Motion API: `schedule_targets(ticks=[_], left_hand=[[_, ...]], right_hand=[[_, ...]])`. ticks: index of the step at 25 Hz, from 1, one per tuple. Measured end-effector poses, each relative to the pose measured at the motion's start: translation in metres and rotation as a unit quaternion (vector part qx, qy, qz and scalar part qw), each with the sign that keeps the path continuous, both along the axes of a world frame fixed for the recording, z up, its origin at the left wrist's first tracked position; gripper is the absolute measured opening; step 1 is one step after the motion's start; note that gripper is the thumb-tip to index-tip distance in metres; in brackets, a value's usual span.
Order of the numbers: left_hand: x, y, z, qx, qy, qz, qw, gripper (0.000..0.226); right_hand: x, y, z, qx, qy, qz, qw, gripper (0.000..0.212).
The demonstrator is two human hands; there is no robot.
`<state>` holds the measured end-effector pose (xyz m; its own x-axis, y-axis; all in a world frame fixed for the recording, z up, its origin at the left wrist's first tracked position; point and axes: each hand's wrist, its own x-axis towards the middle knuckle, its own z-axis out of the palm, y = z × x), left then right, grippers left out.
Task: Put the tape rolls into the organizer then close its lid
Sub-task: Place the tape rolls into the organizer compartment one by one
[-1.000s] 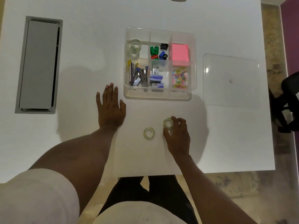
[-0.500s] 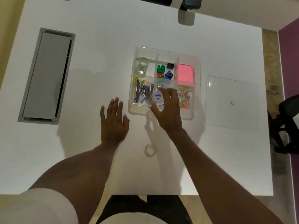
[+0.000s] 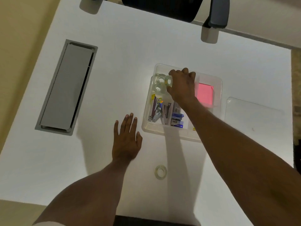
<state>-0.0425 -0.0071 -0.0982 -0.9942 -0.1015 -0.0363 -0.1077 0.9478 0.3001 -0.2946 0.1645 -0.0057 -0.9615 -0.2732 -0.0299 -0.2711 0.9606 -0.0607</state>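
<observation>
A clear plastic organizer (image 3: 147, 126) with several compartments sits on the white table. My right hand (image 3: 182, 86) reaches over it and grips a clear tape roll (image 3: 169, 81) above the far-left compartment. Two tape rolls lie in that compartment, one (image 3: 160, 78) at the back and one (image 3: 158, 88) in front of it. Another clear tape roll (image 3: 160, 171) lies flat on the table near the front edge. The organizer's clear lid (image 3: 254, 115) lies flat to the right of it. My left hand (image 3: 126, 140) rests palm down on the table, left of the organizer, fingers spread.
Staplers (image 3: 156, 110), blue staple boxes (image 3: 177, 119) and a pink note pad (image 3: 205, 93) fill other compartments. A grey cable hatch (image 3: 65, 88) is set into the table at the left. A dark office chair (image 3: 164, 7) stands beyond the far edge.
My right hand picked a tape roll off the table and carried it forward over the organizer to the far-left compartment. My left hand stayed flat. The view shifted forward.
</observation>
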Motion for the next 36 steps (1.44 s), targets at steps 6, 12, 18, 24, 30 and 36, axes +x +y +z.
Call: schedule_targets(ticks=[6,12,18,24,30,36], left_hand=[[-0.001,0.0,-0.002,-0.004,-0.015,-0.002,1.0,0.061],[-0.002,0.0,-0.004,-0.004,-0.026,0.003,1.0,0.062],[-0.002,-0.001,0.0,-0.005,-0.029,0.0,1.0,0.061],[-0.001,0.0,0.001,-0.002,-0.012,-0.002,1.0,0.06],[0.001,-0.001,0.0,-0.004,0.008,-0.005,1.0,0.06],[0.002,0.0,-0.001,-0.001,0.013,-0.002,1.0,0.06]], right_hand=[[-0.01,-0.007,-0.017,0.092,-0.007,0.011,0.996,0.022],[-0.003,-0.006,-0.017,0.077,0.014,-0.007,0.997,0.03],[0.046,-0.003,-0.006,-0.008,0.064,-0.009,0.998,0.022],[0.144,0.006,-0.005,-0.116,0.063,-0.036,0.991,0.019],[0.246,0.03,-0.029,-0.19,0.02,-0.045,0.981,0.019],[0.321,0.049,-0.035,-0.219,-0.082,-0.088,0.968,0.037]])
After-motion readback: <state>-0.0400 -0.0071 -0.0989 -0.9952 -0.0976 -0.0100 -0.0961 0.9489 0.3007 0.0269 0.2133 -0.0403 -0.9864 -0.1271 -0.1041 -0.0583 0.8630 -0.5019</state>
